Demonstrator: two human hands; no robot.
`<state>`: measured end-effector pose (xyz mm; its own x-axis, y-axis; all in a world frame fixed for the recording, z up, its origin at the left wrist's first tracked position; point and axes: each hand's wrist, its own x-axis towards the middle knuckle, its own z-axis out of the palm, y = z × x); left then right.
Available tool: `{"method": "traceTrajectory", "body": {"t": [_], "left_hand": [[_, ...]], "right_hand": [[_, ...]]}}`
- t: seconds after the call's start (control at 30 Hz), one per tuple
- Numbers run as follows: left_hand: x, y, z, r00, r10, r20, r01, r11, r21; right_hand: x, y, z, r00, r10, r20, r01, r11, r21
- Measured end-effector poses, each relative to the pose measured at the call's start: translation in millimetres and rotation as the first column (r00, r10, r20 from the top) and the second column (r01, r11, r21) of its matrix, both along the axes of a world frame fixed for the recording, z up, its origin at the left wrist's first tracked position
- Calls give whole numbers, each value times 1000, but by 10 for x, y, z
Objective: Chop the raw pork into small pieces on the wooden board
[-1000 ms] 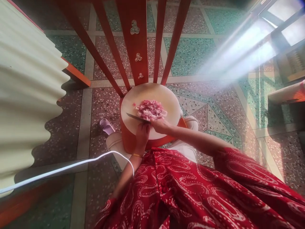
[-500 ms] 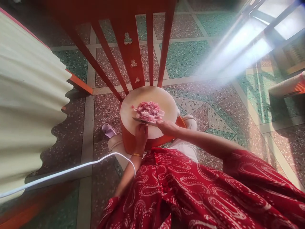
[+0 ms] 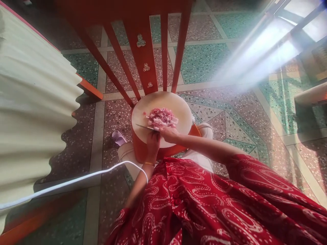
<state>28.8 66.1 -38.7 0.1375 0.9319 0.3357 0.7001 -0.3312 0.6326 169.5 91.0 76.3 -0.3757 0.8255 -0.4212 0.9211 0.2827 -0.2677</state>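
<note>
A heap of cut raw meat [image 3: 162, 117] lies in the middle of a round pale cutting board [image 3: 182, 109], which rests on a wooden chair seat. My right hand [image 3: 170, 134] is closed around the handle of a knife [image 3: 145, 127]; its blade points left along the near side of the meat. Just below the blade, close to the knife and the right hand, is my left hand [image 3: 153, 141]. Its fingers are curled together at the near part of the board, and whatever they grip is hidden.
The chair's slatted red backrest [image 3: 146, 73] rises beyond the board. A pleated cream cloth [image 3: 28, 112] hangs at the left. A white cable [image 3: 89, 176] crosses to my left forearm. Purple footwear [image 3: 118, 137] shows on the patterned stone floor [image 3: 204, 63].
My right hand and the knife have moved left toward my left hand, so the blade reaches further left. The whole view has shifted slightly.
</note>
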Motion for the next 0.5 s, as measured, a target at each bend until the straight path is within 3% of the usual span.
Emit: {"method": "traceTrajectory", "body": {"t": [0.2, 0.37, 0.5], "left_hand": [[-50, -41, 72, 998, -35, 57, 33, 999, 38], [-59, -47, 67, 998, -38, 45, 40, 998, -45], [-48, -22, 75, 995, -56, 80, 67, 987, -146]], "right_hand": [[418, -275, 110, 993, -74, 87, 78, 996, -47], [328, -351, 187, 998, -38, 43, 38, 999, -9], [162, -237, 159, 999, -30, 41, 32, 997, -70]]}}
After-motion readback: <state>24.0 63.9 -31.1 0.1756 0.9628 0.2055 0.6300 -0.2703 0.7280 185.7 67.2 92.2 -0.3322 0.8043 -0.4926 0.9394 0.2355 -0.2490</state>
